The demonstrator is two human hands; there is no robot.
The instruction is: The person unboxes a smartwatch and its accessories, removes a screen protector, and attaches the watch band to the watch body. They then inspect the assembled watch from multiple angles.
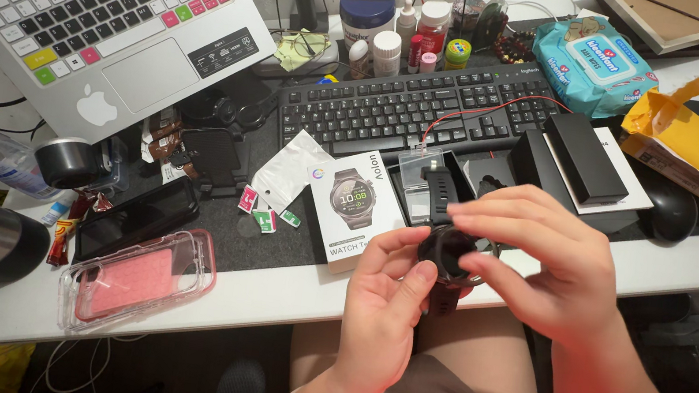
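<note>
black round-faced smartwatch [448, 251], strap upright, above the desk edge

glossy black watch face [447, 251], matt rubbery strap [439, 194]; clear plastic case [137, 277] — shiny

Two bare hands meet close together in front of the seated person's lap. The left hand [385, 303] rises from below, palm turned inward, thumb pressed forward and fingers curled. The right hand [542, 260] comes in from the right, knuckles up, fingers bent downward and pinched toward the left thumb. Both forearms angle in from the bottom edge.
</note>
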